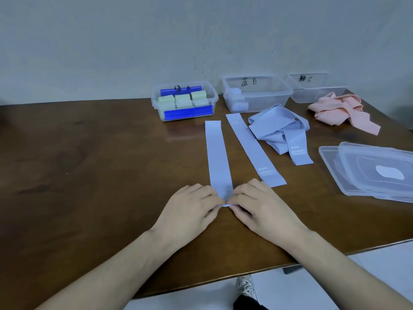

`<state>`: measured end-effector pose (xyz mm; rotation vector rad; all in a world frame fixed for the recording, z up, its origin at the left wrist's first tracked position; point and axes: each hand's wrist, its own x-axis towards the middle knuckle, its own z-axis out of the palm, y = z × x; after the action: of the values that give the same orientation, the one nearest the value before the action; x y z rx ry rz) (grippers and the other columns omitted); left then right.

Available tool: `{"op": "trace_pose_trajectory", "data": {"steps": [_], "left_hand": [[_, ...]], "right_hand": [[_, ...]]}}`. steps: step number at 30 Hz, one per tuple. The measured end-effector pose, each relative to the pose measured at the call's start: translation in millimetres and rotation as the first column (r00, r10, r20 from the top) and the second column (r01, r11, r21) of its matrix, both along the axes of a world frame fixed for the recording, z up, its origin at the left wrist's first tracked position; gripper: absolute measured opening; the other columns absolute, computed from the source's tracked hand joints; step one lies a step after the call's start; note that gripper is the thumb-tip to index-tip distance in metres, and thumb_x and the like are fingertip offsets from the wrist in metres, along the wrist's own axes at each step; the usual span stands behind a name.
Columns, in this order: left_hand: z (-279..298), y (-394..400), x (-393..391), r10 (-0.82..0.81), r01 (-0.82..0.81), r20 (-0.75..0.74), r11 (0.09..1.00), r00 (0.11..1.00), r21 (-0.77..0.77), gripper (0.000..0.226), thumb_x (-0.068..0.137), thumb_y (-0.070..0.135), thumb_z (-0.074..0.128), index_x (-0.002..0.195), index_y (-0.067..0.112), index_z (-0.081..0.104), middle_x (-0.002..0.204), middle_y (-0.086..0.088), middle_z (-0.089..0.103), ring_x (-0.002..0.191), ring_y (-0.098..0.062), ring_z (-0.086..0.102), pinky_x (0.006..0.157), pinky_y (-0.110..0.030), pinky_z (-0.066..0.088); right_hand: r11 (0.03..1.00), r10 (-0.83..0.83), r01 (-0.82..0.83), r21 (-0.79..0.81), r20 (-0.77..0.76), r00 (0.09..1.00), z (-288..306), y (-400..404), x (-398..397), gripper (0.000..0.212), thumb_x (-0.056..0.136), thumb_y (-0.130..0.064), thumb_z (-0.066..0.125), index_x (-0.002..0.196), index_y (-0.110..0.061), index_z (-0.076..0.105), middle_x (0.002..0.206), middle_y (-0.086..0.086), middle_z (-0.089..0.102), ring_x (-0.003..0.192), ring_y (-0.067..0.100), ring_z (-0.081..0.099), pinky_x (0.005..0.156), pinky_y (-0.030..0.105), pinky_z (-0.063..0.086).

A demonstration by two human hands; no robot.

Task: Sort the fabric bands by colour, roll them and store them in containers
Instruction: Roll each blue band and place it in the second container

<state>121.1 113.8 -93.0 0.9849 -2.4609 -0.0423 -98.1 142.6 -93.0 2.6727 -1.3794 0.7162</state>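
Head view showed the left hand (pixel 190 209) and right hand (pixel 263 206) both pinching the near end of a flat blue band (pixel 218 153), curled into the start of a roll, on the brown table (pixel 89 164). A second flat blue band (pixel 252 148) lay just right of it, then a blue heap (pixel 279 128) and a pink heap (pixel 342 110). Behind stood three clear containers: one with green rolls (pixel 184 100), one with blue rolls (pixel 257 93), one marked C (pixel 312 87). Stacked lids (pixel 368 171) lay right.

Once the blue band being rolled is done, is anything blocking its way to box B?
Nothing solid. Both hands pinch the band at its near end. Between it and box B only a second flat band and the loose blue pile lie low on the table; the box is open-topped.
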Motion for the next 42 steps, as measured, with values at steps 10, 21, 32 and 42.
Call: {"op": "trace_pose_trajectory", "data": {"steps": [10, 21, 32, 42], "left_hand": [[-1, 9, 1, -0.074, 0.074, -0.017, 0.997, 0.997, -0.010, 0.020, 0.094, 0.029, 0.054, 0.096, 0.023, 0.073, 0.091, 0.010, 0.067, 0.080, -0.009, 0.059, 0.070, -0.027, 0.054], [6, 13, 0, -0.007, 0.014, -0.051, 0.989, 0.999, 0.146, 0.035, 0.096, 0.040, 0.043, 0.102, 0.027, 0.075, 0.095, 0.016, 0.067, 0.085, -0.004, 0.057, 0.076, -0.023, 0.051], [4, 8, -1, 0.028, -0.020, -0.053, 0.990, 0.998, 0.141, 0.029, 0.096, 0.036, 0.049, 0.101, 0.024, 0.074, 0.093, 0.010, 0.059, 0.078, -0.008, 0.054, 0.076, -0.018, 0.042], [4, 4, 0, 0.024, -0.010, -0.065, 0.978, 0.998, 0.207, 0.016, 0.092, 0.026, 0.067, 0.105, 0.022, 0.075, 0.096, 0.010, 0.058, 0.082, -0.007, 0.054, 0.078, -0.016, 0.041]], "right_hand": [[0.996, -0.009, -0.002, 0.093, 0.120, 0.993, -1, 11, 2, 0.018, 0.097, -0.024, 0.060, 0.105, -0.019, 0.074, 0.101, -0.010, 0.061, 0.091, 0.008, 0.050, 0.082, 0.021, 0.047], [0.946, -0.088, 0.009, 0.323, 0.232, 0.969, 8, 16, -1, 0.022, 0.096, -0.023, 0.065, 0.117, -0.026, 0.070, 0.103, -0.019, 0.062, 0.095, -0.003, 0.054, 0.081, 0.009, 0.040], [0.945, -0.151, 0.067, 0.319, 0.246, 0.958, 5, 11, 5, 0.017, 0.095, -0.030, 0.062, 0.106, -0.024, 0.072, 0.099, -0.017, 0.054, 0.091, 0.007, 0.057, 0.076, 0.020, 0.049], [0.979, -0.085, 0.057, 0.194, 0.138, 0.987, 5, 10, 6, 0.021, 0.098, -0.028, 0.056, 0.109, -0.020, 0.072, 0.102, -0.011, 0.057, 0.090, 0.007, 0.049, 0.079, 0.024, 0.047]]}}
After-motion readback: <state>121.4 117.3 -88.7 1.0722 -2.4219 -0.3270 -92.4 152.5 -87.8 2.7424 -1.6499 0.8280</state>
